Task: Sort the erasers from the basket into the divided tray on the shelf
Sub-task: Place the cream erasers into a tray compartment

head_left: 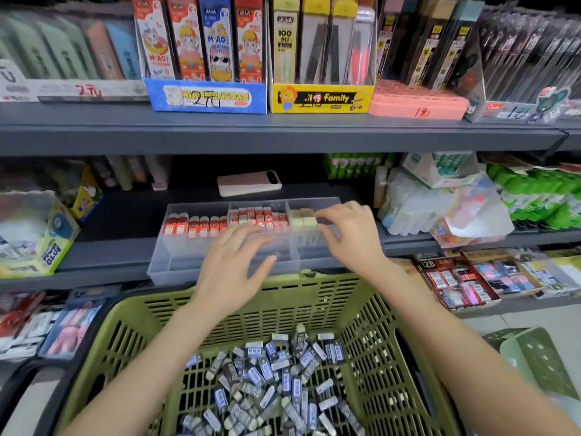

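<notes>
A clear divided tray sits on the middle shelf with three compartments. Red-sleeved erasers fill the left and middle ones, and beige erasers stand in the right one. My right hand hovers over the right compartment and pinches a dark eraser beside the beige ones. My left hand hangs with relaxed fingers over the tray's front, holding nothing. Below, a green basket holds several grey and blue-sleeved erasers.
A white phone lies on the shelf behind the tray. A glue box stands at the left, bagged goods at the right. Boxes of erasers sit on the lower right shelf. Pen displays line the upper shelf.
</notes>
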Tool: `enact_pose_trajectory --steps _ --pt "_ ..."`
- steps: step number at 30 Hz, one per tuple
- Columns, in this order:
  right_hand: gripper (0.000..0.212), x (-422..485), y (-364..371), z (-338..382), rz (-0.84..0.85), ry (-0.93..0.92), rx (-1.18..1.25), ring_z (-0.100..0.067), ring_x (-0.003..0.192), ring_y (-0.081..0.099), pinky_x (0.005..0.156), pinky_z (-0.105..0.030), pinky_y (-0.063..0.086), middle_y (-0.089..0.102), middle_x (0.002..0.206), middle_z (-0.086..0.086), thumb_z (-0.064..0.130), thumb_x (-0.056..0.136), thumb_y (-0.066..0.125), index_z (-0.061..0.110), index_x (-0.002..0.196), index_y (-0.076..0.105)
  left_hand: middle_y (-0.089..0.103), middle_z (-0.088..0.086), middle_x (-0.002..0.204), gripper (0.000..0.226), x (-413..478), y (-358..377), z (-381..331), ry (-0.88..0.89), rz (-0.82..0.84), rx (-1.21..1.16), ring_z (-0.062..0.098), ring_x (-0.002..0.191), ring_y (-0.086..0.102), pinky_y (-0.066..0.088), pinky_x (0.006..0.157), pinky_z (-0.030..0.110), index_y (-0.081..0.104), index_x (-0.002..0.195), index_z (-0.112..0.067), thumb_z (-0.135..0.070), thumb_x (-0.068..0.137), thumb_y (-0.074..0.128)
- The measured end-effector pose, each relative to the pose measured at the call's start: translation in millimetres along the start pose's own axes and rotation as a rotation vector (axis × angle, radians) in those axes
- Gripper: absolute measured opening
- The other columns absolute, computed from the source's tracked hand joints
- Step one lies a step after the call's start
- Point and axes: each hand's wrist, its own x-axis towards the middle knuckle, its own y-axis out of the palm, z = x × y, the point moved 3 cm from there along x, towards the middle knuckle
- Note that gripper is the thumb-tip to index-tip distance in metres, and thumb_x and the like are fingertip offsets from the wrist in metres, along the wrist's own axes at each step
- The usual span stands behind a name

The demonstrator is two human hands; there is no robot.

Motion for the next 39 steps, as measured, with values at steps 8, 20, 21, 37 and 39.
enact_pose_trajectory --steps 8,20,21,37,39 --pt "0.019 -122.2 24.9 26.5 0.651 0.214 0.416 -0.009 0.090 0.061 0.088 -0.023 0.048 0.069 0.102 -0.002 0.019 0.089 0.062 0.011 0.106 0.068 0.068 0.006 0.100 0.043 -81.2 -15.1 10.3 -0.033 0.008 -0.006 0.026 0.098 0.060 0.038 0.089 0.031 0.071 0.100 -0.008 -0.039 0.088 0.044" --pt "0.026 -233.2 111.2 39.7 1.374 0.055 -0.156 -0.020 0.099 0.063 0.089 -0.036 0.051 0.068 0.102 -0.005 0.030 0.082 0.069 0.008 0.097 0.068 0.060 -0.002 0.123 0.033 -153.1 5.9 15.6 -0.117 0.257 -0.111 0.019 0.119 0.047 0.033 0.101 0.031 0.061 0.123 -0.019 -0.033 0.093 0.057" --pt "0.029 -238.7 111.8 34.9 1.391 0.071 -0.176 -0.021 0.097 0.064 0.085 -0.036 0.053 0.068 0.101 -0.006 0.031 0.081 0.071 0.006 0.096 0.068 0.058 -0.004 0.125 0.034 -156.1 8.0 14.9 -0.114 0.270 -0.108 0.017 0.120 0.046 0.032 0.102 0.030 0.059 0.125 -0.021 -0.034 0.093 0.055" --pt "0.042 -266.7 114.7 31.2 1.357 0.116 -0.075 -0.015 0.093 0.059 0.068 -0.024 0.049 0.064 0.100 0.002 0.050 0.074 0.070 0.021 0.103 0.062 0.062 0.001 0.116 0.028 -178.6 79.2 -12.1 -0.069 0.628 -0.222 0.018 0.112 0.050 0.037 0.099 0.032 0.062 0.117 -0.020 -0.032 0.094 0.053" --pt "0.028 -258.1 113.3 37.8 1.276 0.085 -0.042 -0.012 0.090 0.057 0.071 -0.025 0.052 0.064 0.093 0.007 0.045 0.073 0.072 0.026 0.090 0.062 0.063 -0.001 0.110 0.023 -180.7 85.5 -17.3 -0.145 0.648 -0.325 0.017 0.108 0.054 0.037 0.093 0.025 0.064 0.112 -0.016 -0.027 0.094 0.055"
